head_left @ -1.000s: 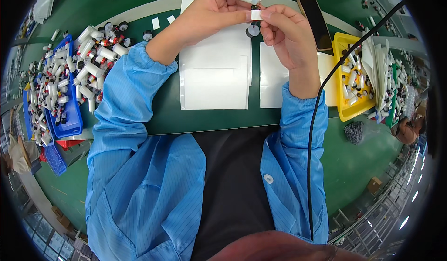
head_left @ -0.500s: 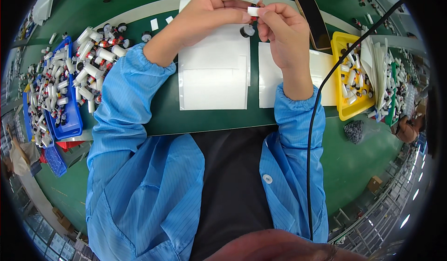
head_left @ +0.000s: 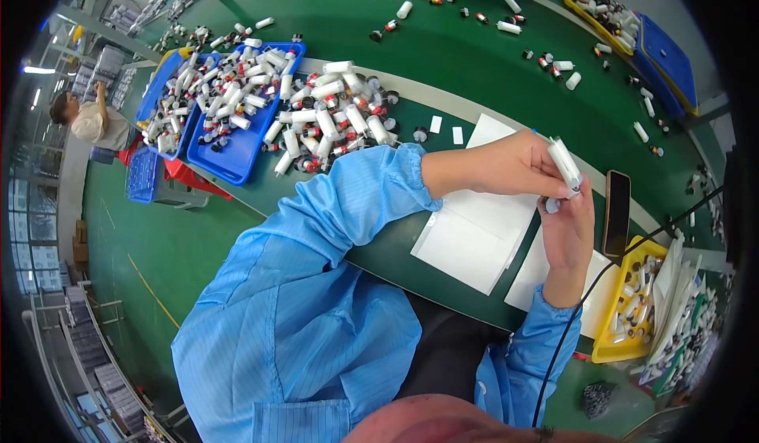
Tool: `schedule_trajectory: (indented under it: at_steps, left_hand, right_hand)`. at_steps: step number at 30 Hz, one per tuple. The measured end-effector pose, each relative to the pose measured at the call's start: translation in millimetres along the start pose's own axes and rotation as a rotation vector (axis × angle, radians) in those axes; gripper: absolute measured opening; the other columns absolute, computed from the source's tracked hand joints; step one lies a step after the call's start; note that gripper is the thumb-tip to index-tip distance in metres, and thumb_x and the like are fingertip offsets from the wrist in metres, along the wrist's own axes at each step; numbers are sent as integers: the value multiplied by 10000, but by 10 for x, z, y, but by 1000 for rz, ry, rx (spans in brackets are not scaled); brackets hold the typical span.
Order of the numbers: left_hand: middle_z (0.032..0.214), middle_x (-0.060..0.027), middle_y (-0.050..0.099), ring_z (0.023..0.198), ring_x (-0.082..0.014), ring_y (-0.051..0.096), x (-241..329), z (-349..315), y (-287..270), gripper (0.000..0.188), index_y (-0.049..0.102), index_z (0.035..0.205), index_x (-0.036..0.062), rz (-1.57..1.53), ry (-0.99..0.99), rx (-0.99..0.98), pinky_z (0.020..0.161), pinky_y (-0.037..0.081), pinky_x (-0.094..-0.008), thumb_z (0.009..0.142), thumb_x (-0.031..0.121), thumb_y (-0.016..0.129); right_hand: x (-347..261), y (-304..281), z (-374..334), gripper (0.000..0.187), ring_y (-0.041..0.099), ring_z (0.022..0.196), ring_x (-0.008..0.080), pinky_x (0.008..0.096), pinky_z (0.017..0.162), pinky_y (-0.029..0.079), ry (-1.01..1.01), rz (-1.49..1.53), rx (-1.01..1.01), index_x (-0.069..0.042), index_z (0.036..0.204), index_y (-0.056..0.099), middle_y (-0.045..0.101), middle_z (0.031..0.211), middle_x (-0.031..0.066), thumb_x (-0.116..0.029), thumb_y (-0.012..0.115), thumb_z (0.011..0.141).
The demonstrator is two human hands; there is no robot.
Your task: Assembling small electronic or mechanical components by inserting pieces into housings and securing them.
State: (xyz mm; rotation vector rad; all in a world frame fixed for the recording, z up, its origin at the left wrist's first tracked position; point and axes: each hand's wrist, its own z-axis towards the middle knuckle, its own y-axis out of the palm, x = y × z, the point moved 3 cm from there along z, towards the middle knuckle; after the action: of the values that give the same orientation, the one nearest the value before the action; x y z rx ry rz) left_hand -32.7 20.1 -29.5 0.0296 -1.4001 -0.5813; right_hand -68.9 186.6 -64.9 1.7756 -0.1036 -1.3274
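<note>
Head view: a worker in blue sleeves brings two bare hands together toward three o'clock, raised over a green worktable [head_left: 415, 257]. The left hand [head_left: 514, 162] reaches in along a nearly level forearm, pointing to three; the right hand [head_left: 569, 233] rises from five o'clock, fingers aimed toward twelve.

At ten o'clock, two blue trays [head_left: 229, 162] stand side by side, heaped with white cylindrical pieces and small red and black parts; a similar pile [head_left: 332, 123] lies loose beside them toward eleven. A yellow tray [head_left: 624, 353] at four o'clock holds more white-bodied pieces, and another yellow tray [head_left: 583, 14], between one and two, is also full.

Between the hands, a white cylinder [head_left: 564, 162] tilts toward eleven, pinched by the left fingers. The right fingers are bent close at its lower end, near a small round grey part [head_left: 551, 205]; whether they grip is too hidden to tell.
</note>
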Motion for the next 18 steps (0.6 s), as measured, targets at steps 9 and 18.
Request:
schedule_trajectory:
  at_steps: [9,18]
  left_hand:
    - [889,-91,738,851,-150,722,976,-157,-1126,222,681,940,9,1036,3,414,726,585,-269,776,60,821]
    - [1077,-178,709,1006,-300,688,1216,0,-3204,409,703,1143,72,1647,-906,359,886,531,-408,836,341,719]
  right_hand:
    - [111,36,19,97,455,690,58,213,658,374,-25,-407,175,-83,926,558,518,762,-41,-80,655,928]
    - [274,47,8,140,513,693,39,198,628,412,-130,-849,109,-55,873,589,577,752,-34,-77,727,878]
